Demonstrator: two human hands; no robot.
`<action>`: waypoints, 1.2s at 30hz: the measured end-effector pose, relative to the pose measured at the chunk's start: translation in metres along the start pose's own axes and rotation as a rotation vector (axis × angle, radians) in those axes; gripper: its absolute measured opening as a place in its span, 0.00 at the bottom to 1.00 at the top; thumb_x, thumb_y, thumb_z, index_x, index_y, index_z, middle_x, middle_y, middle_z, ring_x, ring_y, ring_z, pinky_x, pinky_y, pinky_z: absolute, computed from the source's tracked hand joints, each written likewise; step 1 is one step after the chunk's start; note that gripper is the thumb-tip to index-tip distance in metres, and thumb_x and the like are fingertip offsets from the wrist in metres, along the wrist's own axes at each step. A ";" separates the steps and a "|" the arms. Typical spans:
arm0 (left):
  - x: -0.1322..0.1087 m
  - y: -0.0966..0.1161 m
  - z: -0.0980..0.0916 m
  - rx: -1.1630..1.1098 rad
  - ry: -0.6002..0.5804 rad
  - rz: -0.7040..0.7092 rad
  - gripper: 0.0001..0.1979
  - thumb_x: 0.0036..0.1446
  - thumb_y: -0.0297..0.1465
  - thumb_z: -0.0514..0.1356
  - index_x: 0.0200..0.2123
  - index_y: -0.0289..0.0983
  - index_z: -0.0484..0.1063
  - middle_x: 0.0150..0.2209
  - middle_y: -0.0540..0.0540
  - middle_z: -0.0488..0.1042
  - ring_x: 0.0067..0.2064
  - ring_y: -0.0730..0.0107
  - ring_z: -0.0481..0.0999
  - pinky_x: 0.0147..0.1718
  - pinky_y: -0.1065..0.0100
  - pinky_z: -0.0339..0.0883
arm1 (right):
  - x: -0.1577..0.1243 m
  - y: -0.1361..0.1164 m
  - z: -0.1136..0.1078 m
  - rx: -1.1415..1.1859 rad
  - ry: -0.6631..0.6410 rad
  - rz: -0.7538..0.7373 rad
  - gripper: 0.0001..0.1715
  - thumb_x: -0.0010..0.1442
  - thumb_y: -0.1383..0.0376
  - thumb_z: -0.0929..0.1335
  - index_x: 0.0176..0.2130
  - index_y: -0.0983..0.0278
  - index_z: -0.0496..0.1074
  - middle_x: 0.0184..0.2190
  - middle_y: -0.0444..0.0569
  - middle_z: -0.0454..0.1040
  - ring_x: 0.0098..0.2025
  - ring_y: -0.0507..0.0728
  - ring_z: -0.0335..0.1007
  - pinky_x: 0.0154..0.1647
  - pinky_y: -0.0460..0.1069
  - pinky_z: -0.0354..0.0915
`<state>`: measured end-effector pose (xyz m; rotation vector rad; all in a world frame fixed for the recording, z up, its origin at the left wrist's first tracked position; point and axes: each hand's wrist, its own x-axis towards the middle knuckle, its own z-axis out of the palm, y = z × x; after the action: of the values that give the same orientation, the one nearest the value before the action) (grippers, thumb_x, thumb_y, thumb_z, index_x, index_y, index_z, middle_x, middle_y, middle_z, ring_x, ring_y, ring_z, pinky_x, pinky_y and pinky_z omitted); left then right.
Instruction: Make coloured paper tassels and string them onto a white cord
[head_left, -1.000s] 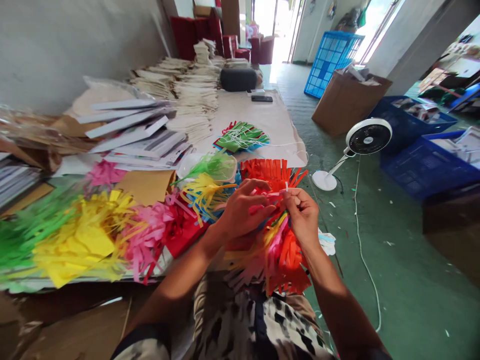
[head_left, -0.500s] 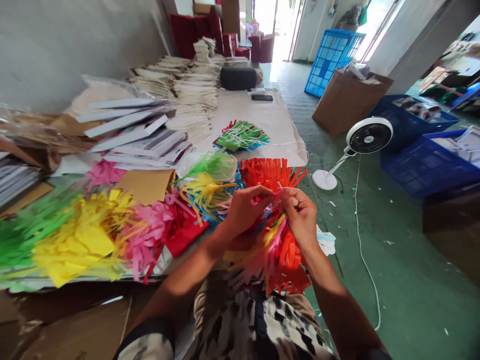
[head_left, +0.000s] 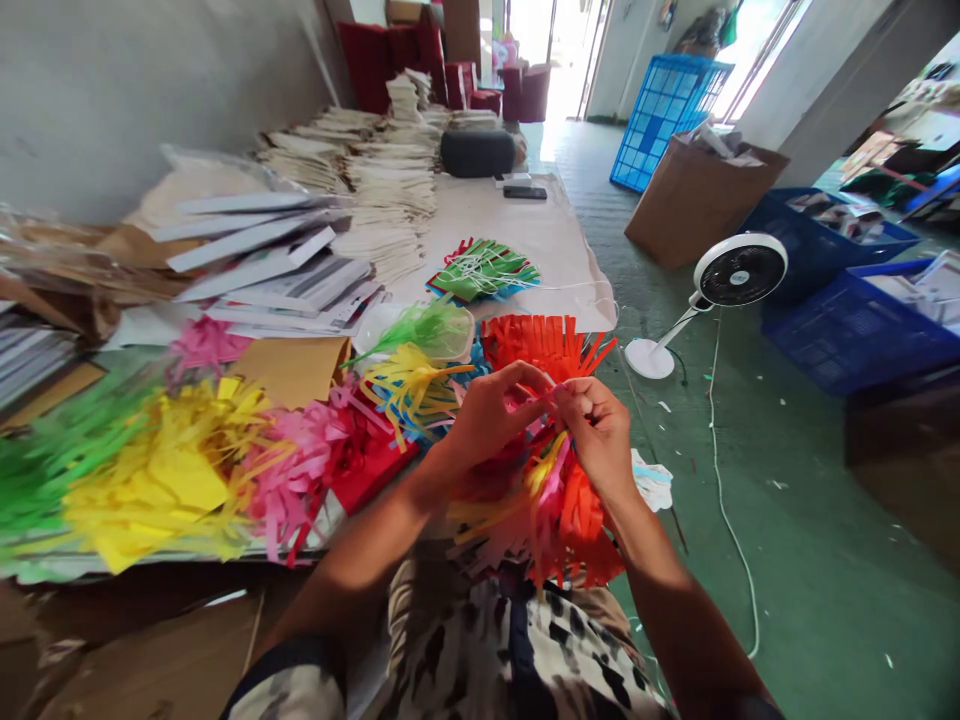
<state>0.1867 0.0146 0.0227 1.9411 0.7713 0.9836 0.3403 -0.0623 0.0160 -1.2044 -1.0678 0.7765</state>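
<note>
My left hand (head_left: pixel 495 412) and my right hand (head_left: pixel 600 430) meet above the table's near edge, both closed with fingertips pinched. Between them is a thin pale strand (head_left: pixel 549 380); what else the fingers hold is too small to name. Under the hands hangs a bunch of tissue tassels (head_left: pixel 581 510) in red, yellow and pink, reaching toward my lap. Red fringed paper (head_left: pixel 536 340) lies just beyond the hands. To their left are a yellow tassel (head_left: pixel 412 378) and a green tassel (head_left: pixel 420 328) by a clear plastic tray (head_left: pixel 454 345).
Yellow fringed tissue (head_left: pixel 165 480), pink tissue (head_left: pixel 292 450) and stacked papers (head_left: pixel 300 285) cover the left side. A tied green bundle (head_left: pixel 484 272) sits farther back near a phone (head_left: pixel 524 193). A white fan (head_left: pixel 739 272) stands at the right, with blue crates (head_left: pixel 862 325) beyond.
My left hand has shifted slightly up, and its fingers and the pale strand sit at a different angle. My right fingertips have moved slightly left.
</note>
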 end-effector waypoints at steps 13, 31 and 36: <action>-0.010 0.004 0.005 0.101 0.172 0.066 0.02 0.63 0.32 0.69 0.38 0.41 0.82 0.35 0.51 0.85 0.34 0.71 0.84 0.36 0.72 0.73 | 0.000 -0.001 0.004 0.054 0.023 0.082 0.19 0.64 0.49 0.74 0.43 0.62 0.77 0.20 0.38 0.69 0.23 0.51 0.63 0.28 0.47 0.61; -0.011 0.000 0.002 -0.293 0.104 -0.226 0.12 0.55 0.39 0.74 0.36 0.37 0.83 0.31 0.47 0.84 0.31 0.67 0.83 0.29 0.72 0.71 | -0.005 0.002 0.007 -0.086 0.023 -0.004 0.13 0.68 0.53 0.71 0.41 0.59 0.75 0.22 0.39 0.69 0.24 0.52 0.65 0.28 0.47 0.61; -0.012 -0.003 0.003 -0.267 0.105 -0.197 0.10 0.56 0.39 0.73 0.36 0.39 0.84 0.32 0.48 0.85 0.32 0.66 0.83 0.31 0.71 0.72 | -0.006 0.004 0.007 -0.160 0.033 -0.023 0.14 0.70 0.53 0.69 0.39 0.60 0.75 0.23 0.40 0.70 0.25 0.53 0.66 0.29 0.48 0.61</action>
<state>0.1828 0.0049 0.0146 1.5645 0.8272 1.0176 0.3323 -0.0644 0.0106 -1.3329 -1.1316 0.6606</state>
